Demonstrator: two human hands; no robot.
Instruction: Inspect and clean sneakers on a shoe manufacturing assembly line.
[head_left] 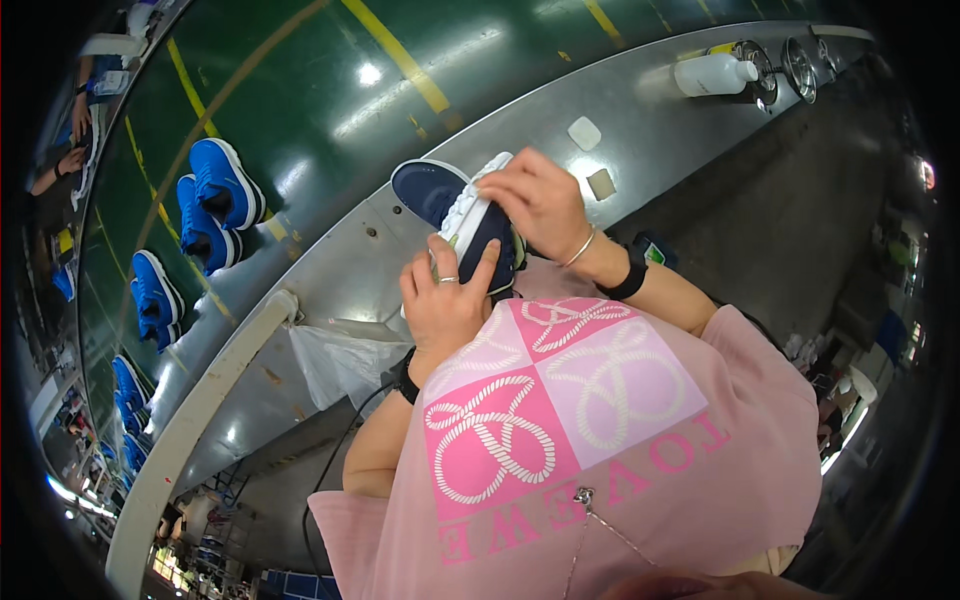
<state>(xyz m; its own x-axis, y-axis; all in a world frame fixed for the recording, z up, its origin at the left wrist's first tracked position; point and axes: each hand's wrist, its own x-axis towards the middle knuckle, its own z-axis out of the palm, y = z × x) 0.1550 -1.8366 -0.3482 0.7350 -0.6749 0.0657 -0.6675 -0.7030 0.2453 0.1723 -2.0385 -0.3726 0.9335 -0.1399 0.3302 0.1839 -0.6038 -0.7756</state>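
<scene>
A navy sneaker (478, 255) with a thick white sole lies tilted on its side in front of my chest, over the near edge of the metal bench. My left hand (440, 305) grips its near part, with fingers spread over the sole and upper. My right hand (540, 205) is closed, its fingertips pinched against the far end of the white sole. Whatever may be between those fingertips is hidden. Just beyond, a second navy shoe (425, 188) rests at the bench's far edge, partly covered by the first.
Beside my right hand lie a white pad (584, 133) and a tan pad (601, 184). A white bottle (712, 75) lies farther right. Blue sneakers (225, 185) sit on the green belt (310, 100). A pale curved rail (200, 420) and clear plastic bag (345, 360) are left. Another person's hand (72, 160) shows far left.
</scene>
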